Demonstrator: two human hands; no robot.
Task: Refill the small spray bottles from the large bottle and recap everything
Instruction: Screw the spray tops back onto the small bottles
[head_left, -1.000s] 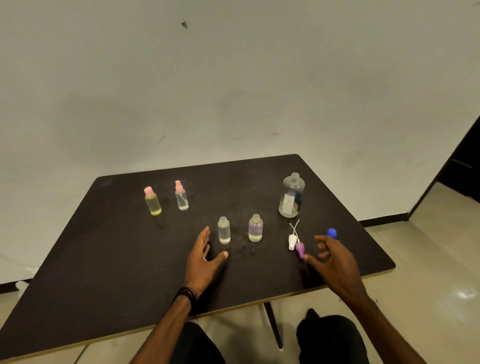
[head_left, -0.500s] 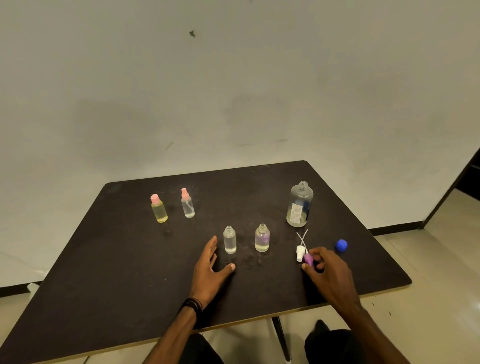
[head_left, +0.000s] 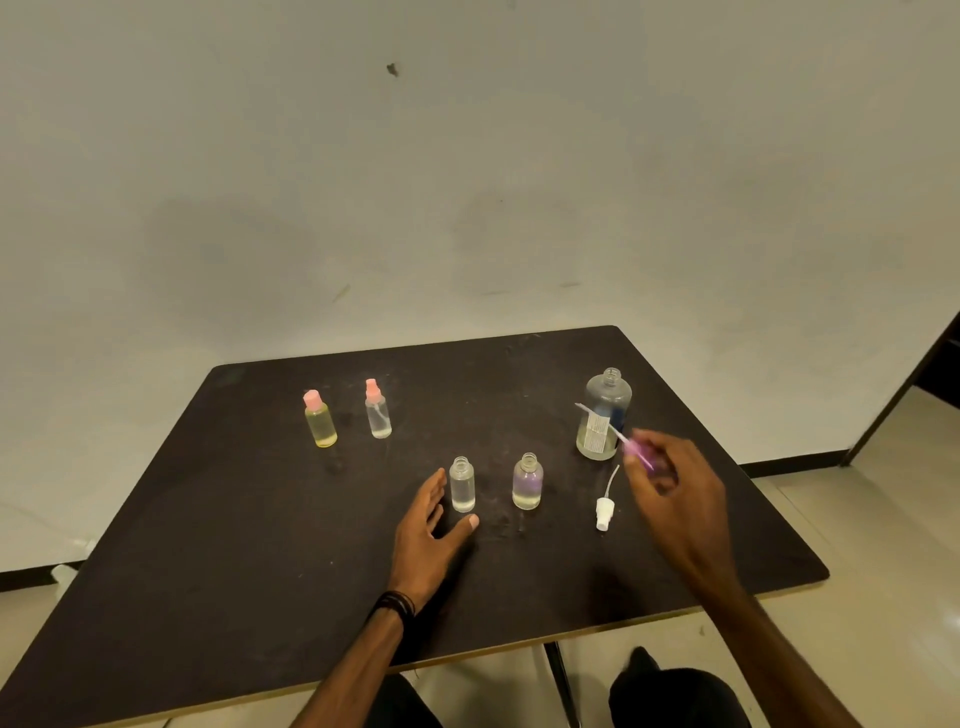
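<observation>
Right hand: our right hand (head_left: 675, 488) is closed on the purple spray head (head_left: 640, 453), pinched at the fingertips and lifted clear of the desk (head_left: 208, 571), in front of the large bottle (head_left: 602, 415).
Spray head axis: its long axis runs on a slant, the thin dip tube aiming up and to the left across the large bottle, the purple nozzle end low in our fingers. We judge the tube must be swung downward before it can enter a neck.
Left hand: our left hand (head_left: 428, 535) lies open and empty on the desk, thumb and fingers spread just beside the clear small bottle (head_left: 462, 484), apparently ready to steady it.
Open bottles: the clear small bottle and the purple-tinted bottle (head_left: 528, 482) stand upright, uncapped, side by side near the middle.
White spray head (head_left: 605, 512): lies flat between the tinted bottle and our right hand, tube pointing away from us.
Capped pair: the yellow bottle (head_left: 320, 420) and the pink-topped clear bottle (head_left: 377, 409) stand farther left, well apart from the work.
Large bottle: upright, uncapped, far right.
</observation>
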